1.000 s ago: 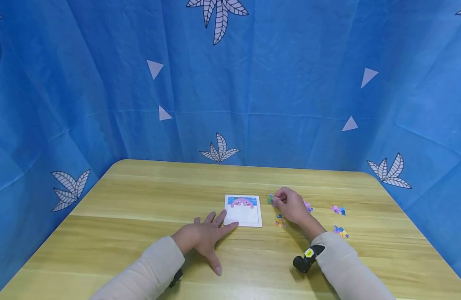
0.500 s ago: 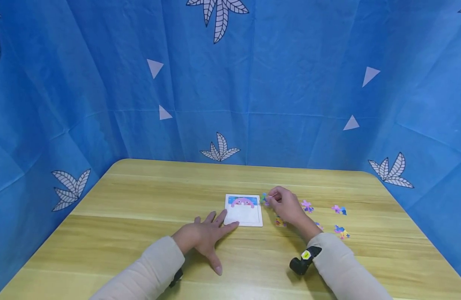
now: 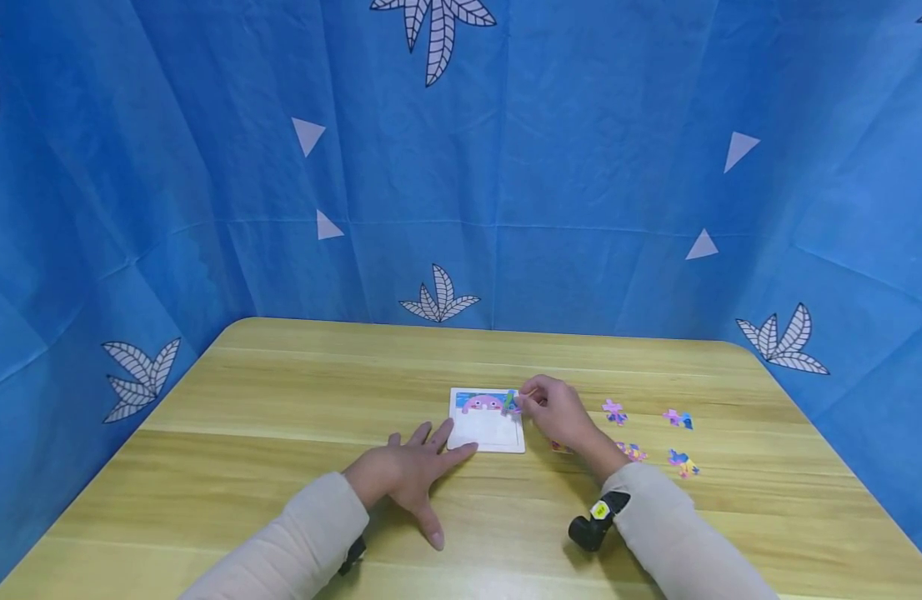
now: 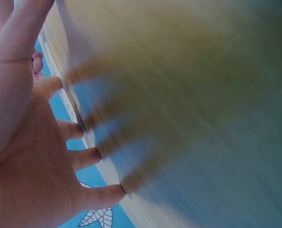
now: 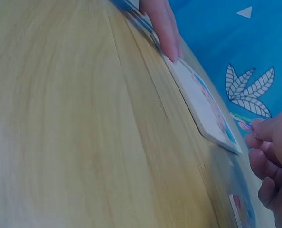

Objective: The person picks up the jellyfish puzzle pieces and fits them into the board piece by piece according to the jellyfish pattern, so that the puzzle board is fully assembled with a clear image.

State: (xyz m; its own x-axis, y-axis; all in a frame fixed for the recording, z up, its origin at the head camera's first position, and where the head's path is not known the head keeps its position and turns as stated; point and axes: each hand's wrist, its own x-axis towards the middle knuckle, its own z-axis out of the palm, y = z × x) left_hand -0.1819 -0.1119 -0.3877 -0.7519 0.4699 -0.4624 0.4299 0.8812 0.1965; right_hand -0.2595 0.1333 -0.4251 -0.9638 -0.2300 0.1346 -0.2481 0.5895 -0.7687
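Note:
A white puzzle board (image 3: 487, 432) lies mid-table, its upper strip filled with a pink face on blue and its lower part bare white. My left hand (image 3: 412, 473) is spread out, with fingertips touching the board's left and near edges. Between thumb and fingers my right hand (image 3: 558, 412) pinches a green, blue and pink puzzle piece (image 3: 509, 402) over the board's upper right corner. In the right wrist view that puzzle piece (image 5: 243, 123) is held tilted above the board (image 5: 202, 107), apart from it.
Loose puzzle pieces lie right of the board: a pink and purple piece (image 3: 614, 412), a pink and blue piece (image 3: 678, 418), a yellow and blue piece (image 3: 683, 463), and a multicoloured piece (image 3: 632, 452). Another piece (image 3: 561, 447) is partly hidden under my right wrist. A blue curtain (image 3: 581, 167) hangs behind the table.
My right hand has carried the pinched puzzle piece leftward, from the table beside the board to over its upper right corner. My left hand has stayed still.

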